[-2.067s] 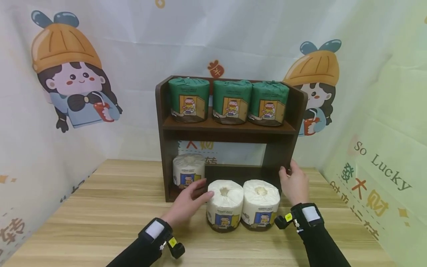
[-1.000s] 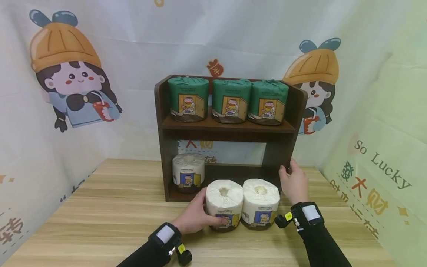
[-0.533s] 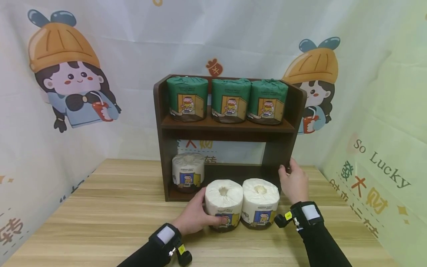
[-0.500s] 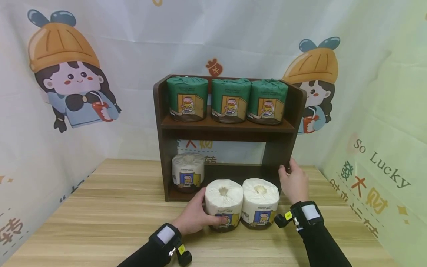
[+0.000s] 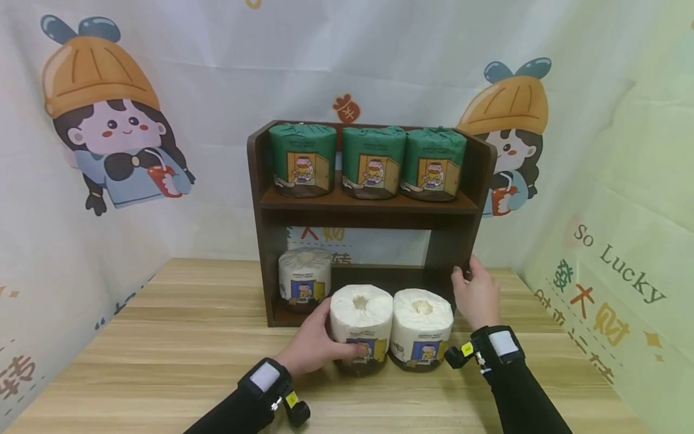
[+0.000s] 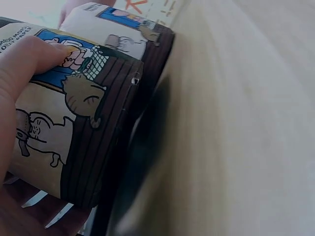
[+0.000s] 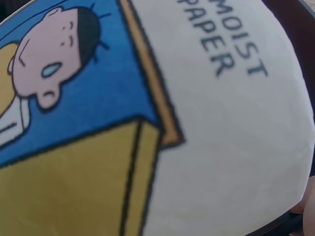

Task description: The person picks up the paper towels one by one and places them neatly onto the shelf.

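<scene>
My left hand (image 5: 314,343) grips a white-wrapped toilet roll (image 5: 361,328) from its left side, thumb across the printed front and fingers behind. In the left wrist view this toilet roll (image 6: 88,128) shows a dark shadowed gap along its brown base. A second white toilet roll (image 5: 422,331) stands upright close at its right; in the right wrist view that toilet roll (image 7: 221,123) fills most of the picture. My right hand (image 5: 478,298) holds the front edge of the right side panel of a dark brown two-tier shelf (image 5: 368,208), between thumb and fingers.
Three green-wrapped toilet rolls (image 5: 374,163) stand in a row on the upper tier. One white toilet roll (image 5: 305,280) is at the left end of the lower tier. The shelf stands on a wood-grain table (image 5: 179,337), with a printed cloth (image 5: 217,90) behind it.
My left hand has come from beside the left front roll to a grip round it. That roll's top has just risen a little. The right hand keeps its hold on the shelf.
</scene>
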A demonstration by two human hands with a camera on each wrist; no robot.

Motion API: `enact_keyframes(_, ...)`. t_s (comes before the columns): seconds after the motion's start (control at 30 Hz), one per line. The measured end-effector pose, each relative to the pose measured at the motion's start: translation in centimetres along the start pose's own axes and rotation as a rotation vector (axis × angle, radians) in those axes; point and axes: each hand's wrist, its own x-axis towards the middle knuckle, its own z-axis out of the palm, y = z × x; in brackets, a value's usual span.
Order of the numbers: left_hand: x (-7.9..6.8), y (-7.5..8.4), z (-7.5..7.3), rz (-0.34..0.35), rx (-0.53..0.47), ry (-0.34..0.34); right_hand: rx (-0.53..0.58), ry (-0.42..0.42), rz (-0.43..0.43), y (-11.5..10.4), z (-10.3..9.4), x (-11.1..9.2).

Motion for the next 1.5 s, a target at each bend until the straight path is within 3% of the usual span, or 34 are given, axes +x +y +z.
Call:
enact_keyframes(0.5,1.7,-0.5,-0.1,-0.060,0.042,0.069,0.012,0.007,0.004,0.2,0.2,0.1)
enact_keyframes(0.73,2.1,-0.2,0.1,-0.118,0.057,0.115,0.010,0.007,0.002,0.2,0.2,0.2)
enact_keyframes(1.0,2.4,-0.2,0.5,-0.102,0.064,0.147,0.007,0.002,0.017,0.1,0.2,0.0)
enact_keyframes(1.33,2.8,-0.4,1.1,-0.136,0.211,0.288,0.012,0.004,0.010,0.2,0.3,0.0)
enact_keyframes(1.5,2.8,-0.2,1.3,-0.158,0.218,0.328,0.017,0.007,0.005,0.3,0.3,0.1)
